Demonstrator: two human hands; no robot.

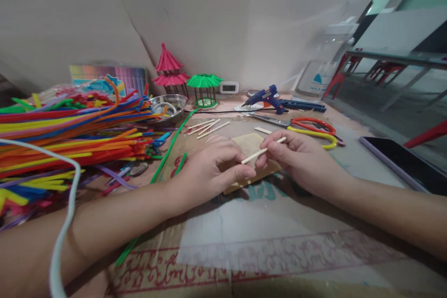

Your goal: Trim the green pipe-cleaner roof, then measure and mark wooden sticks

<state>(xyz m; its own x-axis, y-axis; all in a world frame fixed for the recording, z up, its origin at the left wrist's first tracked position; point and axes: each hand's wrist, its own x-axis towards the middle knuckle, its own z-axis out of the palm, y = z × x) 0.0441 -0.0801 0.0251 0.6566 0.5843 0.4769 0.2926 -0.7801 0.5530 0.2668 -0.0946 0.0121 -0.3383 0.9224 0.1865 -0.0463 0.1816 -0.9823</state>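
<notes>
My right hand (296, 160) pinches a thin pale wooden stick (264, 150) that points up and to the right. My left hand (213, 170) rests with fingers curled on a small tan wooden board (249, 143); its fingertips meet the stick's lower end. The board lies flat on the cardboard-covered table (244, 247) under both hands. Several more loose sticks (207, 128) lie just beyond the left hand.
A big heap of coloured pipe cleaners (70, 135) fills the left. Behind stand a pink paper pagoda (169, 72), a green one (205, 88), a metal bowl (171, 104) and a small clock (229, 87). A blue glue gun (265, 98), red-yellow scissors (307, 128) and a phone (405, 163) lie right.
</notes>
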